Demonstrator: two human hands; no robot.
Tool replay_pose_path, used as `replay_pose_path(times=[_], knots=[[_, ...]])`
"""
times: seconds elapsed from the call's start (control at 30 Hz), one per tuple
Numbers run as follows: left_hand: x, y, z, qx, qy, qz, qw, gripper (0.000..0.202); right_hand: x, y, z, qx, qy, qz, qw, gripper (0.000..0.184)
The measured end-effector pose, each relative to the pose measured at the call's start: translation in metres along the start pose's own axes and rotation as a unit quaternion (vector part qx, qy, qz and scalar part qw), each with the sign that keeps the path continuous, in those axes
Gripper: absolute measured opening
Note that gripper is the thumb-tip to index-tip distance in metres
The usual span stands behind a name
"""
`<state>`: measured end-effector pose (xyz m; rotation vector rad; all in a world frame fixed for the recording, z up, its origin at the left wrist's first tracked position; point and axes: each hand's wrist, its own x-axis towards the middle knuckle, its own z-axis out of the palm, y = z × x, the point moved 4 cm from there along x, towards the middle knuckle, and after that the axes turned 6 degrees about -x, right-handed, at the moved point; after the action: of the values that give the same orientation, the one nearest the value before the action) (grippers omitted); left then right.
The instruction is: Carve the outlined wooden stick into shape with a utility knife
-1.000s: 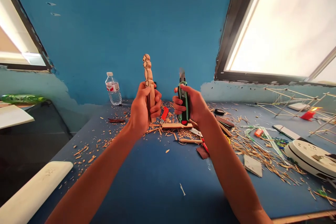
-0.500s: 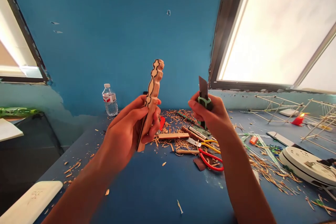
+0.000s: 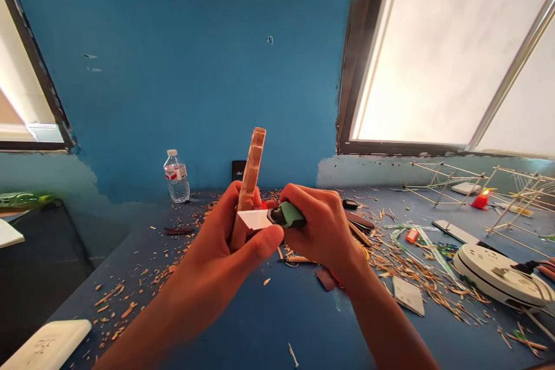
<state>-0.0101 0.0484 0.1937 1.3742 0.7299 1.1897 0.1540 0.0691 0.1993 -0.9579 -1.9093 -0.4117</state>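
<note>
My left hand is closed round the lower part of a carved wooden stick, which stands upright above the blue table. In my right hand sits a green and black utility knife, gripped tight. Its blade points left and lies against the stick just above my left thumb. The two hands touch each other over the middle of the table.
Wood shavings and thin sticks litter the table. A water bottle stands at the back left. A round white device lies at the right, a white board at the front left, stick frames at the back right.
My right hand has swung the knife from upright to level and brought its blade against the stick. The stick has turned edge-on to me, and both hands have come together.
</note>
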Motion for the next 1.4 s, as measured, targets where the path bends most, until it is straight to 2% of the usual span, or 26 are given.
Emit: replay_pose_path(times=[0.27, 0.37, 0.47, 0.6, 0.73, 0.87, 1.0, 1.07, 1.13, 1.27, 1.4], knots=[[0.01, -0.014, 0.0, 0.001, -0.034, 0.039, 0.999, 0.028, -0.004, -0.007, -0.001, -0.065, 0.017, 0.007, 0.998, 0.017], [0.011, -0.016, 0.001, 0.041, -0.017, 0.055, 0.997, 0.031, -0.004, -0.006, 0.001, -0.122, 0.038, 0.04, 0.991, 0.02], [0.018, -0.02, 0.0, 0.052, 0.006, 0.072, 0.996, 0.036, -0.004, -0.002, 0.007, -0.187, 0.013, 0.078, 0.979, 0.019], [0.04, -0.034, -0.003, 0.035, 0.016, 0.056, 0.998, 0.039, -0.001, 0.013, 0.028, -0.237, -0.056, 0.132, 0.961, 0.008], [0.065, -0.052, -0.011, 0.02, 0.059, 0.025, 0.998, 0.029, 0.002, 0.029, 0.058, -0.237, -0.084, 0.173, 0.952, 0.005], [0.084, -0.072, -0.015, -0.003, 0.11, 0.011, 0.994, 0.021, 0.001, 0.043, 0.088, -0.211, -0.094, 0.207, 0.951, 0.006], [0.091, -0.082, -0.012, -0.029, 0.135, 0.003, 0.99, 0.02, 0.002, 0.056, 0.105, -0.149, -0.082, 0.237, 0.957, 0.006], [0.087, -0.078, -0.008, -0.033, 0.119, 0.001, 0.992, 0.023, 0.006, 0.064, 0.105, -0.092, -0.071, 0.233, 0.966, 0.003], [0.079, -0.068, -0.005, -0.04, 0.091, 0.003, 0.995, 0.025, 0.011, 0.07, 0.098, -0.02, -0.057, 0.216, 0.975, 0.015], [0.063, -0.045, -0.001, -0.064, 0.046, 0.042, 0.996, 0.014, 0.018, 0.074, 0.072, 0.124, -0.053, 0.158, 0.978, 0.033], [0.052, -0.033, -0.001, -0.05, 0.02, 0.061, 0.997, 0.024, 0.015, 0.063, 0.044, 0.192, -0.077, 0.091, 0.974, 0.038]])
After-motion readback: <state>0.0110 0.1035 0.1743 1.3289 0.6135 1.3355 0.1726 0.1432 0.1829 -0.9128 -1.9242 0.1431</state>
